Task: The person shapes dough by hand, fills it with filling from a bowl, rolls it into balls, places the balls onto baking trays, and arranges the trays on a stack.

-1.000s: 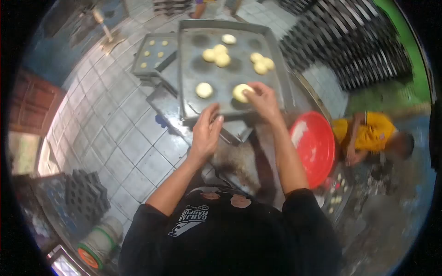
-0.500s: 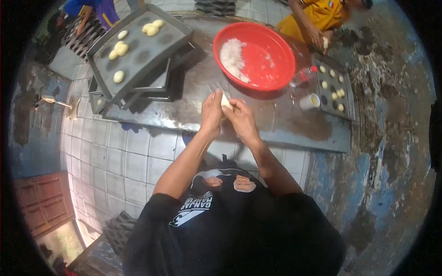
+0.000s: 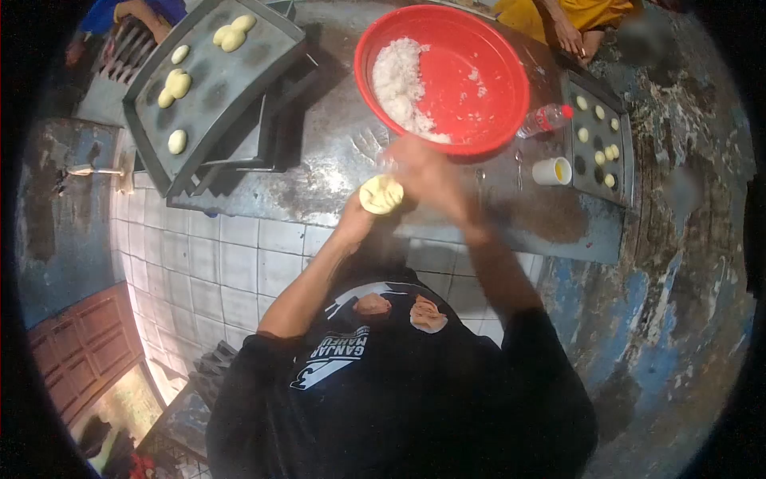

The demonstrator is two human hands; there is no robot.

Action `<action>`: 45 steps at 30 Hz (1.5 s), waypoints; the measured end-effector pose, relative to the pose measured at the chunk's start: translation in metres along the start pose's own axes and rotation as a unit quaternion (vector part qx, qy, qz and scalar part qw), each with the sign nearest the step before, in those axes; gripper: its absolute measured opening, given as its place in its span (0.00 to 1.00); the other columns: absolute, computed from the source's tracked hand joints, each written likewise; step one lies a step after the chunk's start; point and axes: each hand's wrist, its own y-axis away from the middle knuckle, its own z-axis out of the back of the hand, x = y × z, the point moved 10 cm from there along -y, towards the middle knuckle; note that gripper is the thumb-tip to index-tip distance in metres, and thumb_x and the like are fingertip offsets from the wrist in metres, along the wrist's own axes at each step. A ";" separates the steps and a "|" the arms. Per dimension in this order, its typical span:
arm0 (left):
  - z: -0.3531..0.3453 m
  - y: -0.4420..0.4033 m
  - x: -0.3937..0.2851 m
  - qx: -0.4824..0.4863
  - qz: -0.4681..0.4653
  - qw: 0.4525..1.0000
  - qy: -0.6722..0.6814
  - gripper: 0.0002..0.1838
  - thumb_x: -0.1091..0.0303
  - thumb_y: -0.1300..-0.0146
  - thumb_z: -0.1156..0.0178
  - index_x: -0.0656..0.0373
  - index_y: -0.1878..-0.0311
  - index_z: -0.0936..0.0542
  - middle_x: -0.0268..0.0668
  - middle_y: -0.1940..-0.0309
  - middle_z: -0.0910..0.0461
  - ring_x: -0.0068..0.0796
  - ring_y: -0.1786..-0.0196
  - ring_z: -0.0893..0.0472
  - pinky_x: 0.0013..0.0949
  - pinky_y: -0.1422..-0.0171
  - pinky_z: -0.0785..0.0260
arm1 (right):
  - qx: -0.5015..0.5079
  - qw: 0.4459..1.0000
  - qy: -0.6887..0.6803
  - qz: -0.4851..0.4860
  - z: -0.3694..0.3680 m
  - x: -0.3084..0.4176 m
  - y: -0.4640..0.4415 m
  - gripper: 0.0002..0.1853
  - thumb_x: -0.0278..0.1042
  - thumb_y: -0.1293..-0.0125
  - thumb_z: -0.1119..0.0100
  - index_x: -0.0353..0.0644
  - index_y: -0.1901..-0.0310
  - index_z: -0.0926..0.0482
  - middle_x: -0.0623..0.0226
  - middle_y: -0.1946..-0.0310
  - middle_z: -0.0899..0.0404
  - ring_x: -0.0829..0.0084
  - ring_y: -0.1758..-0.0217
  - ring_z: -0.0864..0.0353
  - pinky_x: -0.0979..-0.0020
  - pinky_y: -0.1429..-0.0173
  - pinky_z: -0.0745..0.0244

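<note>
A flattened, pale yellow dough piece (image 3: 381, 195) with creases on its face rests in my left hand (image 3: 357, 217), in front of the table's near edge. My right hand (image 3: 427, 176) is smeared by motion just right of the dough, below the red basin (image 3: 499, 88). Its fingers cannot be made out. White crumbly or shredded stuff (image 3: 396, 84) lies along the basin's left side. At the upper left, a metal tray (image 3: 209, 104) holds several dough balls, some touching in clusters.
Right of the basin are a clear bottle with a red cap (image 3: 545, 120), a white cup (image 3: 550, 172) and a second tray with small dough balls (image 3: 590, 144). A co-worker in yellow (image 3: 594, 17) is behind the basin; another person's arm (image 3: 144, 14) shows upper left.
The view has turned from the big tray toward the basin. The dough piece, between both hands half a second ago, now lies flat in my left hand. My right hand has moved up off it.
</note>
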 end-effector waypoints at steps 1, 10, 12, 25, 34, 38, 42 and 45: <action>0.001 -0.009 -0.008 -0.001 0.008 1.000 0.010 0.27 0.72 0.31 0.34 0.60 0.30 0.27 0.34 0.44 0.18 0.25 0.41 0.20 0.29 0.34 0.29 | -0.050 0.997 0.046 0.021 0.029 -0.046 -0.025 0.13 0.35 0.29 0.41 0.38 0.48 0.16 0.51 0.56 0.18 0.48 0.46 0.20 0.54 0.36 0.26; 0.040 -0.084 -0.106 0.017 -0.021 0.992 0.126 0.43 0.85 0.48 0.26 0.59 0.28 0.32 0.37 0.40 0.19 0.26 0.37 0.20 0.31 0.30 0.29 | 0.170 0.898 0.388 -0.116 0.124 -0.334 -0.146 0.16 0.24 0.34 0.45 0.37 0.46 0.19 0.50 0.46 0.19 0.48 0.42 0.19 0.52 0.39 0.20; 0.048 -0.094 -0.101 0.015 0.028 0.979 0.202 0.43 0.85 0.49 0.24 0.61 0.29 0.31 0.35 0.39 0.20 0.25 0.35 0.21 0.32 0.28 0.29 | 0.078 0.912 0.400 0.033 0.123 -0.319 -0.144 0.12 0.26 0.34 0.44 0.36 0.50 0.19 0.51 0.50 0.19 0.48 0.43 0.19 0.52 0.42 0.19; 0.072 -0.131 -0.131 -0.019 -0.011 0.988 0.154 0.33 0.84 0.43 0.27 0.61 0.34 0.25 0.34 0.43 0.17 0.25 0.40 0.19 0.32 0.32 0.26 | 0.289 0.857 0.398 -0.155 0.029 -0.318 -0.029 0.11 0.31 0.35 0.43 0.34 0.62 0.14 0.43 0.65 0.15 0.47 0.61 0.13 0.52 0.57 0.17; 0.011 -0.121 -0.141 -0.089 -0.199 0.954 -0.205 0.29 0.67 0.37 0.28 0.59 0.36 0.30 0.46 0.50 0.15 0.41 0.44 0.15 0.40 0.40 0.23 | 0.116 0.868 -0.332 -0.351 0.037 -0.174 -0.085 0.14 0.32 0.32 0.34 0.34 0.49 0.16 0.64 0.58 0.12 0.69 0.54 0.13 0.66 0.48 0.19; -0.026 -0.123 -0.123 -0.129 -0.196 0.939 -0.251 0.27 0.71 0.35 0.35 0.61 0.36 0.36 0.56 0.55 0.16 0.58 0.48 0.15 0.49 0.47 0.23 | 0.099 0.993 0.070 0.010 0.033 -0.056 -0.082 0.17 0.27 0.33 0.40 0.33 0.43 0.19 0.53 0.53 0.13 0.57 0.49 0.14 0.61 0.43 0.20; -0.045 -0.098 -0.124 -0.130 -0.278 0.923 -0.232 0.24 0.65 0.33 0.34 0.60 0.39 0.32 0.53 0.51 0.16 0.53 0.44 0.15 0.46 0.45 0.24 | -0.007 0.998 -0.010 -0.065 0.046 -0.027 -0.024 0.31 0.20 0.36 0.48 0.34 0.28 0.32 0.44 0.38 0.23 0.48 0.34 0.23 0.57 0.29 0.30; -0.065 -0.071 -0.111 -0.131 -0.200 0.937 -0.254 0.25 0.67 0.34 0.34 0.60 0.38 0.32 0.52 0.52 0.16 0.51 0.46 0.14 0.46 0.45 0.23 | -0.050 0.995 0.060 0.056 0.036 -0.006 0.025 0.38 0.18 0.36 0.51 0.32 0.22 0.45 0.42 0.30 0.29 0.51 0.24 0.31 0.60 0.21 0.38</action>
